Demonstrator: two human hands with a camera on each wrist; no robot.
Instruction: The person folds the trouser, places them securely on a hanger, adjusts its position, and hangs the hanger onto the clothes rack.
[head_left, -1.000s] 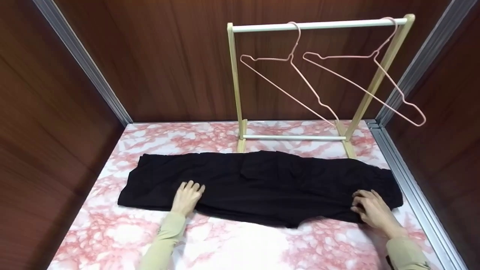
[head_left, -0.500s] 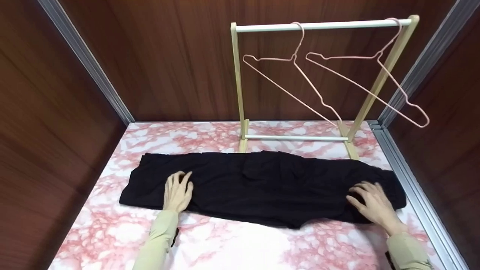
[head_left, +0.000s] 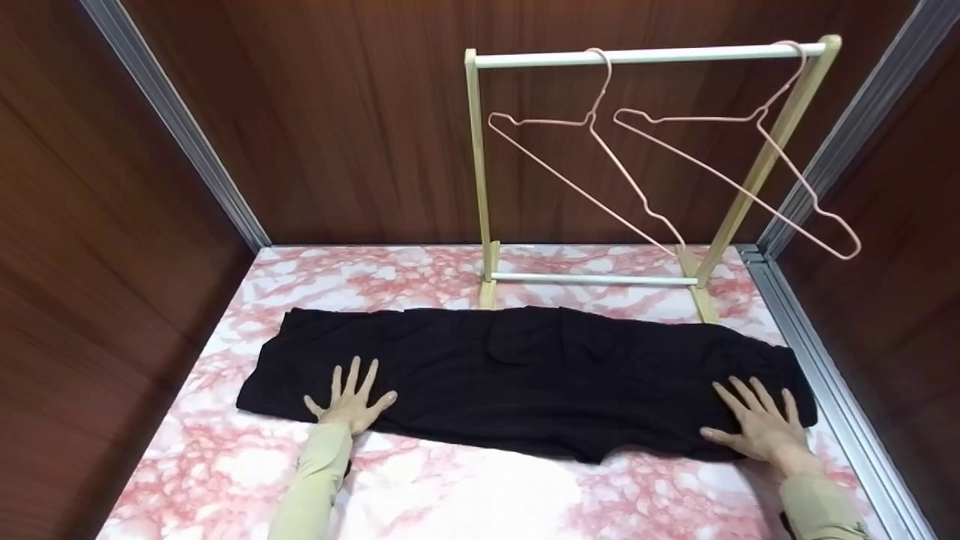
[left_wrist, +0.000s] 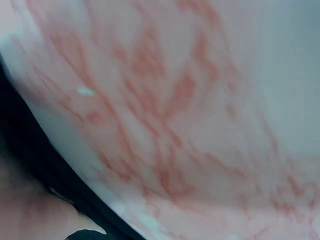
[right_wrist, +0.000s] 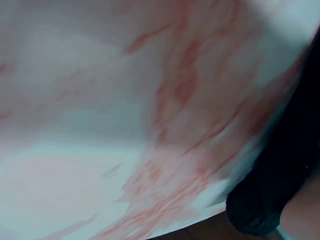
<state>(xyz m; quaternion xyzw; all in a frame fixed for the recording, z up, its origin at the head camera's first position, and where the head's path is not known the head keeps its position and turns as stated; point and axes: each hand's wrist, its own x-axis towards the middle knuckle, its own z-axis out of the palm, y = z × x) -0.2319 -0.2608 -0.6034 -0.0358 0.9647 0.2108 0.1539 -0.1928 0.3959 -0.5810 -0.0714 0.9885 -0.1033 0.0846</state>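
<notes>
Black trousers [head_left: 480, 390], folded lengthwise with a pocket flap on the upper side, lie across the table. My left hand [head_left: 351, 405] rests on their left part near the front edge, fingers spread and straight. Over at the right end, near the waistband, my right hand [head_left: 761, 427] lies with spread fingers on the cloth. In the left wrist view a strip of the black trousers [left_wrist: 30, 135] runs beside part of the hand [left_wrist: 40, 215]. The right wrist view has the black cloth [right_wrist: 285, 170] along its right side, above a bit of the hand [right_wrist: 302, 212].
Behind the trousers stands a small garment rack [head_left: 480, 172] with a white top rail. Two pink hangers [head_left: 544, 165] hang from it. Brown wood-grain panels [head_left: 360, 150] enclose the pink-and-white marbled table [head_left: 420, 487], with a metal rail [head_left: 832, 390] along the right side.
Both hands have gone from bent fingers to flat, spread fingers on the cloth. My left hand has shifted left along the trousers; they stay in much the same place.
</notes>
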